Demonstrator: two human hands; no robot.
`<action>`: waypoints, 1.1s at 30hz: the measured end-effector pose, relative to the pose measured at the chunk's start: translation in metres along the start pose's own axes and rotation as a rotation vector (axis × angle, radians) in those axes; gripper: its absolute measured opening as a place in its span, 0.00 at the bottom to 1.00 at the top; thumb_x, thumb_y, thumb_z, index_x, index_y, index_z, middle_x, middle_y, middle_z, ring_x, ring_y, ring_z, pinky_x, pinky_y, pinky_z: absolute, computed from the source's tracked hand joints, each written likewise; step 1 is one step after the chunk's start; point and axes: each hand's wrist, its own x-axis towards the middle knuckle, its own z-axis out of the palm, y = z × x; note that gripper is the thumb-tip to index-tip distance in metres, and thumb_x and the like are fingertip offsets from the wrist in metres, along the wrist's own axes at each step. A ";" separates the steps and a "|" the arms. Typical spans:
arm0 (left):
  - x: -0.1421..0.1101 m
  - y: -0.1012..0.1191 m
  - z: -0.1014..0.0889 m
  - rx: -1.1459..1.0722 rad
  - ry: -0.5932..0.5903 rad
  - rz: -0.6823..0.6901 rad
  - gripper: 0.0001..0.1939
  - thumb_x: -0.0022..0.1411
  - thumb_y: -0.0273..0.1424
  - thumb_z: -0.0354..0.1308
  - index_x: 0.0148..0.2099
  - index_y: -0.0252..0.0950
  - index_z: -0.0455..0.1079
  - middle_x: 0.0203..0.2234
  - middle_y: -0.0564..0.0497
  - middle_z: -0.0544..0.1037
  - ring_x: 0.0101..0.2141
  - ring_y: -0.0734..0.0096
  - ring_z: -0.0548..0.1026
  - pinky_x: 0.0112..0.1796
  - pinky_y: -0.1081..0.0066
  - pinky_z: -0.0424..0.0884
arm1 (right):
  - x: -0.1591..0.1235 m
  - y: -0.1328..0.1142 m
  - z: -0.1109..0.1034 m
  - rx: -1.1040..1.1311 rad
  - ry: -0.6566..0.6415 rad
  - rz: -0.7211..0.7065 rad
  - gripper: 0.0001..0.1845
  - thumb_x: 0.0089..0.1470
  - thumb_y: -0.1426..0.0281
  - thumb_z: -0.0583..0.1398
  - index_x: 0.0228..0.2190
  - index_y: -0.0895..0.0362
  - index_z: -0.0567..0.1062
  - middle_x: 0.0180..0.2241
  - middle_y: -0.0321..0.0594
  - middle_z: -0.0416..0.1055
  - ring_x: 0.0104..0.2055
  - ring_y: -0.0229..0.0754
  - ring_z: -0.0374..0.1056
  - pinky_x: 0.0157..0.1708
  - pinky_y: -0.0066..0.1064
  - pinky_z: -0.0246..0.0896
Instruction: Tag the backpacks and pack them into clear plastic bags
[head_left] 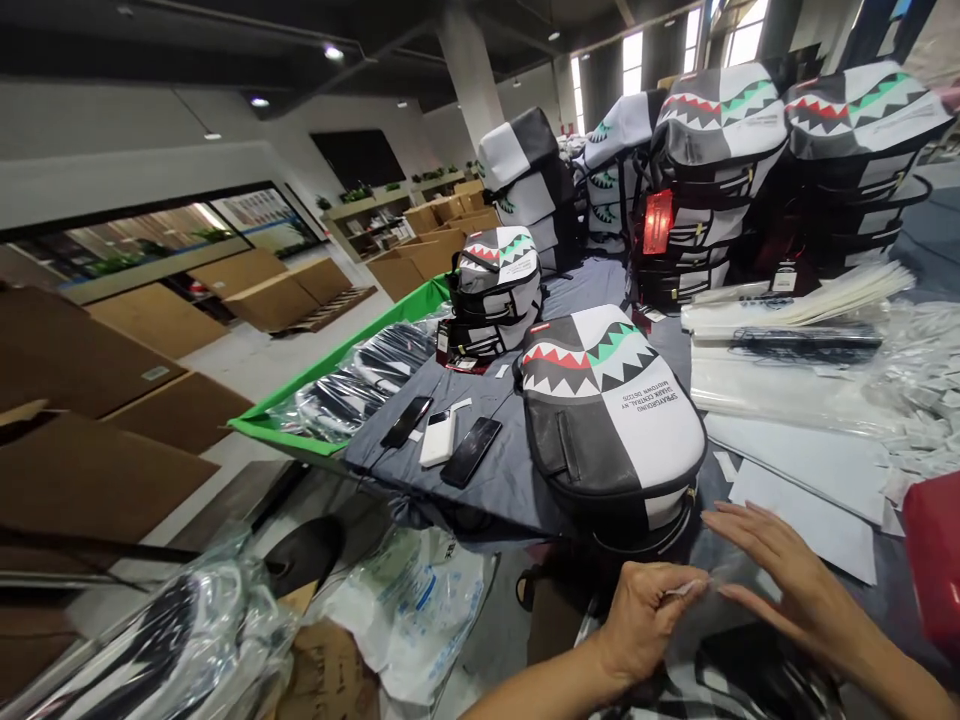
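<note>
At the lower right, my left hand (649,612) is closed, its thumb and forefinger pinching a thin whitish edge that looks like part of a clear plastic bag (694,655). My right hand (795,580) is held just beside it, fingers spread and partly bent, with nothing plainly in its grasp. Under both hands lies a black-and-white item (739,665) inside the clear plastic, partly cut off by the frame's bottom. Beyond the hands, a black, grey and white backpack (611,410) with a shark-teeth print rests on the cloth-covered table.
Stacked backpacks (716,130) stand at the back. Two phones (471,452) and a white power bank (439,437) lie left. Clear plastic bags (780,390) and white sheets (810,520) lie right, near a red object (934,560). A green-edged bin (285,437) holds wrapped items.
</note>
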 end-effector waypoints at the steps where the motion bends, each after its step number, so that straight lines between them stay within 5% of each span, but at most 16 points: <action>1: -0.002 0.000 -0.005 -0.023 0.026 -0.005 0.26 0.67 0.52 0.55 0.42 0.36 0.84 0.31 0.46 0.84 0.30 0.66 0.78 0.34 0.72 0.73 | 0.007 0.007 0.005 0.044 -0.035 -0.042 0.21 0.62 0.59 0.62 0.54 0.50 0.74 0.47 0.43 0.78 0.50 0.47 0.75 0.58 0.47 0.67; 3: -0.006 -0.003 -0.014 -0.082 0.126 -0.042 0.25 0.65 0.52 0.59 0.40 0.35 0.84 0.32 0.45 0.84 0.31 0.66 0.79 0.35 0.72 0.74 | 0.018 0.015 0.017 0.163 -0.089 -0.099 0.09 0.64 0.61 0.60 0.41 0.52 0.78 0.34 0.36 0.79 0.37 0.40 0.76 0.60 0.47 0.65; 5: -0.009 -0.006 -0.023 -0.146 0.255 -0.101 0.26 0.60 0.53 0.63 0.37 0.34 0.83 0.29 0.44 0.84 0.28 0.67 0.77 0.33 0.72 0.73 | 0.024 0.017 0.028 0.255 -0.102 -0.082 0.11 0.66 0.62 0.58 0.32 0.53 0.76 0.27 0.33 0.76 0.29 0.37 0.73 0.52 0.40 0.70; 9: -0.014 -0.014 -0.040 -0.220 0.468 -0.166 0.28 0.52 0.55 0.69 0.32 0.30 0.81 0.22 0.48 0.78 0.25 0.72 0.71 0.29 0.73 0.68 | 0.030 0.010 0.039 0.240 -0.070 0.011 0.16 0.66 0.59 0.58 0.29 0.53 0.75 0.23 0.34 0.73 0.24 0.36 0.69 0.26 0.27 0.64; 13: -0.016 -0.025 -0.047 -0.217 0.558 -0.157 0.27 0.53 0.54 0.68 0.30 0.31 0.78 0.21 0.51 0.74 0.25 0.74 0.68 0.30 0.74 0.66 | 0.041 -0.002 0.043 0.104 -0.037 -0.048 0.18 0.67 0.59 0.57 0.26 0.53 0.74 0.21 0.32 0.73 0.21 0.34 0.66 0.23 0.26 0.59; 20: -0.012 -0.046 -0.063 -0.136 0.596 -0.123 0.26 0.60 0.53 0.63 0.32 0.33 0.75 0.22 0.53 0.73 0.26 0.73 0.69 0.31 0.73 0.66 | 0.047 -0.007 0.054 0.001 0.038 -0.088 0.15 0.69 0.60 0.54 0.46 0.51 0.78 0.19 0.31 0.69 0.17 0.34 0.63 0.18 0.25 0.55; 26: 0.000 -0.056 -0.082 0.579 0.805 0.146 0.22 0.72 0.43 0.51 0.30 0.36 0.71 0.25 0.50 0.74 0.30 0.68 0.71 0.33 0.69 0.66 | 0.042 0.003 0.062 -0.021 -0.031 -0.303 0.29 0.65 0.79 0.48 0.60 0.45 0.70 0.21 0.30 0.67 0.20 0.35 0.60 0.23 0.26 0.54; 31: -0.021 -0.033 -0.074 0.629 0.910 0.244 0.14 0.73 0.32 0.52 0.32 0.37 0.68 0.25 0.53 0.72 0.29 0.71 0.71 0.32 0.72 0.68 | 0.035 -0.008 0.065 -0.018 -0.011 -0.271 0.34 0.63 0.79 0.50 0.67 0.47 0.61 0.22 0.32 0.67 0.21 0.35 0.62 0.26 0.28 0.59; 33: -0.035 -0.019 -0.061 0.646 0.812 0.426 0.11 0.72 0.28 0.51 0.35 0.37 0.69 0.26 0.52 0.73 0.29 0.71 0.72 0.34 0.71 0.70 | 0.030 -0.014 0.067 -0.013 -0.029 -0.248 0.34 0.64 0.78 0.51 0.68 0.49 0.58 0.24 0.33 0.69 0.23 0.36 0.64 0.29 0.29 0.61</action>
